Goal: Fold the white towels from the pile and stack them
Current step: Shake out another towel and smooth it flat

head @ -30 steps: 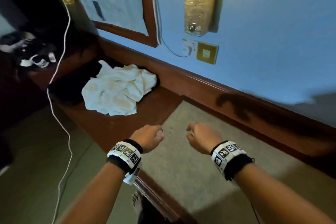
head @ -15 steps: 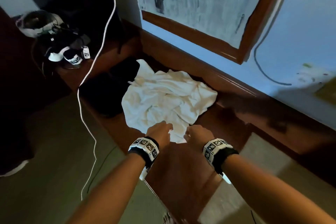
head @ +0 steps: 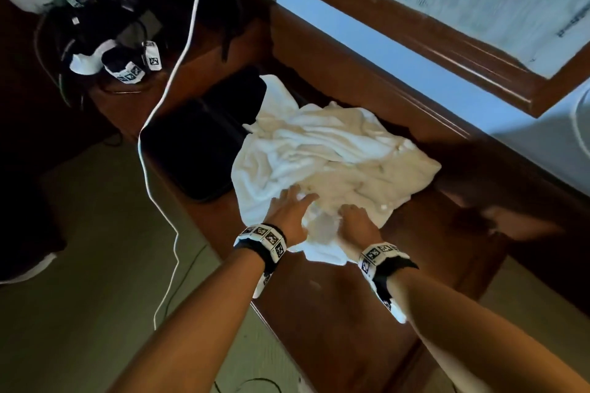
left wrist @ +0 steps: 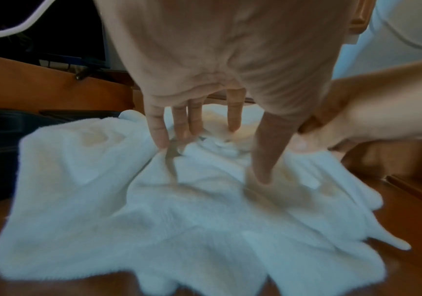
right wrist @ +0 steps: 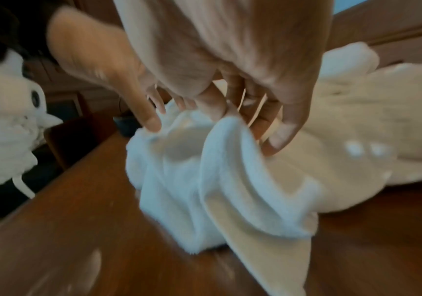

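Only the right wrist view shows the right hand (right wrist: 230,96) pinching towel (right wrist: 225,160).

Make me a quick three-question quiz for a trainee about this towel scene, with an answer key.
1. True or false: the towel pile lies crumpled, with no folded stack in view.
2. Which hand bunches towel cloth in curled fingers? A) left hand B) right hand
3. What dark thing does the pile's left edge overlap?

Key: 1 true. 2 B; the left hand's fingers are straight, on the cloth. 3 The black case on the wooden counter.
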The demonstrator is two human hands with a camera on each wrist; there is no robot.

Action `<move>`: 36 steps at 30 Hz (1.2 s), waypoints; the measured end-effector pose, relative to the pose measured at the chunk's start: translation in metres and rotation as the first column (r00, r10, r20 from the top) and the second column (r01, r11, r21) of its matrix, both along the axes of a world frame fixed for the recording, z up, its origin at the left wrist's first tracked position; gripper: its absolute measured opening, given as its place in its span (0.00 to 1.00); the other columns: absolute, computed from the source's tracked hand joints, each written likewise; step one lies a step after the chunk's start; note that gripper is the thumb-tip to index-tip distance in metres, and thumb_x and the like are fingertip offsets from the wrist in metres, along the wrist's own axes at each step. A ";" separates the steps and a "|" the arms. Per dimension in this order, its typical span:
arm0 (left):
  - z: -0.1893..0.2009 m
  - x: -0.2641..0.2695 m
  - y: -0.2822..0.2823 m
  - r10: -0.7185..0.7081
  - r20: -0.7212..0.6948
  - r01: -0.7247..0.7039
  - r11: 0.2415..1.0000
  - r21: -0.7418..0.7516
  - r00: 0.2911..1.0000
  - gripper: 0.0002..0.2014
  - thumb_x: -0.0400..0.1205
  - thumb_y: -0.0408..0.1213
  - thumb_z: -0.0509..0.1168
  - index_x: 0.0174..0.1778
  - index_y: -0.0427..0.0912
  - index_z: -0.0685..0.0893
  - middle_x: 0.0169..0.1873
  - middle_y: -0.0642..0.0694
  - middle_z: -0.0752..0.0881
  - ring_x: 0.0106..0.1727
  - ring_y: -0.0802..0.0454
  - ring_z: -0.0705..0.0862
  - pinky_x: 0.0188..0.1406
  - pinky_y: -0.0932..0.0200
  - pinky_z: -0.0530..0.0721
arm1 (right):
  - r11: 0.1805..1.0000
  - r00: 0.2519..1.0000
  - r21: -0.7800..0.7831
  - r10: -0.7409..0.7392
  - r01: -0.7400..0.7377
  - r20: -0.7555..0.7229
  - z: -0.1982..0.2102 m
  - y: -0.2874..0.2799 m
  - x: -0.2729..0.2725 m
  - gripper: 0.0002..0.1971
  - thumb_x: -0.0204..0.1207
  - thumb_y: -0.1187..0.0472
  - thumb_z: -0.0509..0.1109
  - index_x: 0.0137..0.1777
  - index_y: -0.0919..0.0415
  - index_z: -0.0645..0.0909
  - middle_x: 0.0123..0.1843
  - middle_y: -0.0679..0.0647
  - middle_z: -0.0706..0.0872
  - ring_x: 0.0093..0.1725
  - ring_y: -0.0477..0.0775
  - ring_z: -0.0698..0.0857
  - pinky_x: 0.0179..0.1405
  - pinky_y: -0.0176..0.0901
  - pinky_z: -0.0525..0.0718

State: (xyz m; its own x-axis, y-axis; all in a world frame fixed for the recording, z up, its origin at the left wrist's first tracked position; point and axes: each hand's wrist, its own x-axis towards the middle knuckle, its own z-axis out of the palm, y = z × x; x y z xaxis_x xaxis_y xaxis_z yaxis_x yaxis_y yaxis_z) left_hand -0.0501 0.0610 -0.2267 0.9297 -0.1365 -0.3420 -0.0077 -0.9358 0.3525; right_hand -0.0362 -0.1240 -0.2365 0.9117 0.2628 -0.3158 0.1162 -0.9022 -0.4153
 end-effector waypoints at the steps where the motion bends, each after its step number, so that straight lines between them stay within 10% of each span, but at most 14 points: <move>1: 0.001 0.003 0.002 0.005 0.029 -0.005 1.000 -0.004 1.000 0.50 0.73 0.46 0.82 0.87 0.61 0.59 0.82 0.42 0.60 0.82 0.40 0.62 0.82 0.40 0.67 | 0.992 0.998 0.121 -0.042 0.035 0.052 0.010 -0.003 0.001 0.08 0.84 0.67 0.59 0.59 0.58 0.76 0.55 0.56 0.82 0.58 0.61 0.81 0.50 0.48 0.78; 4: 0.010 0.013 0.006 0.064 0.159 -0.055 0.996 -0.065 0.985 0.62 0.63 0.59 0.85 0.88 0.62 0.53 0.75 0.43 0.62 0.76 0.41 0.65 0.78 0.44 0.69 | 0.869 0.970 0.479 -0.210 0.125 0.126 0.057 -0.012 0.002 0.06 0.87 0.66 0.59 0.54 0.54 0.71 0.40 0.45 0.80 0.38 0.41 0.80 0.33 0.31 0.72; 8: 0.025 0.030 0.000 0.071 0.246 -0.039 0.990 -0.133 0.967 0.59 0.62 0.69 0.79 0.87 0.68 0.55 0.77 0.44 0.61 0.79 0.43 0.58 0.80 0.42 0.62 | 0.732 0.949 0.678 -0.257 0.067 0.184 0.126 -0.020 0.000 0.06 0.89 0.58 0.57 0.56 0.59 0.73 0.42 0.52 0.82 0.39 0.43 0.81 0.37 0.40 0.79; 12: 0.028 0.049 -0.009 0.036 0.261 0.002 0.990 -0.141 0.965 0.31 0.79 0.53 0.75 0.80 0.61 0.76 0.79 0.46 0.71 0.82 0.41 0.61 0.80 0.37 0.63 | 0.582 0.899 0.810 -0.389 0.070 0.201 0.172 -0.039 -0.015 0.07 0.88 0.57 0.59 0.53 0.59 0.76 0.47 0.60 0.82 0.45 0.56 0.81 0.48 0.50 0.82; 15: 0.040 0.061 -0.018 0.165 0.224 -0.048 0.891 -0.451 0.961 0.11 0.87 0.40 0.70 0.65 0.50 0.89 0.65 0.47 0.87 0.71 0.43 0.80 0.73 0.38 0.77 | 0.473 0.846 0.857 -0.526 0.203 0.090 0.185 -0.072 -0.028 0.10 0.91 0.51 0.58 0.54 0.54 0.77 0.48 0.54 0.83 0.47 0.54 0.83 0.50 0.58 0.87; 18: 0.078 0.051 -0.043 0.318 0.105 -0.147 0.675 -0.723 0.942 0.08 0.88 0.36 0.65 0.49 0.49 0.89 0.44 0.52 0.89 0.49 0.48 0.86 0.59 0.37 0.85 | 0.528 0.864 0.783 -0.503 0.330 -0.024 0.178 -0.104 -0.043 0.20 0.85 0.31 0.53 0.72 0.33 0.71 0.67 0.43 0.82 0.66 0.53 0.83 0.68 0.68 0.82; 22: 0.134 0.017 -0.094 0.310 0.171 -0.035 0.562 -0.826 0.935 0.11 0.88 0.29 0.62 0.58 0.38 0.90 0.41 0.49 0.88 0.40 0.56 0.85 0.47 0.44 0.89 | 0.683 0.944 0.690 -0.331 0.239 0.000 0.173 -0.114 -0.062 0.36 0.76 0.25 0.60 0.82 0.19 0.48 0.86 0.36 0.59 0.81 0.48 0.68 0.80 0.61 0.69; 26: 0.179 -0.027 -0.131 0.314 0.276 0.097 0.485 -0.869 0.909 0.09 0.86 0.36 0.66 0.50 0.47 0.92 0.40 0.53 0.92 0.44 0.54 0.88 0.49 0.53 0.87 | 0.443 0.962 0.874 -0.259 0.198 -0.087 0.175 -0.104 -0.073 0.29 0.81 0.43 0.72 0.81 0.40 0.67 0.69 0.45 0.86 0.68 0.51 0.86 0.65 0.64 0.84; 28: 0.188 -0.043 -0.136 0.367 0.302 0.114 0.454 -0.884 0.880 0.07 0.85 0.37 0.69 0.49 0.54 0.91 0.42 0.58 0.91 0.46 0.58 0.87 0.49 0.57 0.85 | 0.468 0.937 0.872 -0.347 0.143 0.033 0.180 -0.109 -0.074 0.16 0.85 0.49 0.68 0.71 0.45 0.77 0.60 0.46 0.89 0.62 0.50 0.88 0.60 0.61 0.85; 32: 0.169 -0.054 -0.120 0.162 0.364 0.213 0.574 -0.791 0.917 0.26 0.76 0.53 0.74 0.71 0.69 0.80 0.67 0.57 0.83 0.69 0.57 0.79 0.66 0.63 0.76 | 0.437 0.900 0.898 -0.408 0.047 0.152 0.201 -0.120 -0.079 0.06 0.84 0.55 0.64 0.57 0.47 0.80 0.50 0.43 0.87 0.49 0.46 0.86 0.51 0.47 0.84; 36: 0.143 -0.047 -0.119 -0.022 0.260 0.136 0.892 -0.430 0.965 0.42 0.71 0.54 0.82 0.81 0.61 0.72 0.71 0.56 0.79 0.70 0.55 0.75 0.70 0.52 0.72 | 0.386 0.881 0.922 -0.450 0.046 0.145 0.227 -0.129 -0.084 0.10 0.85 0.54 0.62 0.61 0.53 0.81 0.56 0.55 0.90 0.55 0.55 0.89 0.56 0.49 0.87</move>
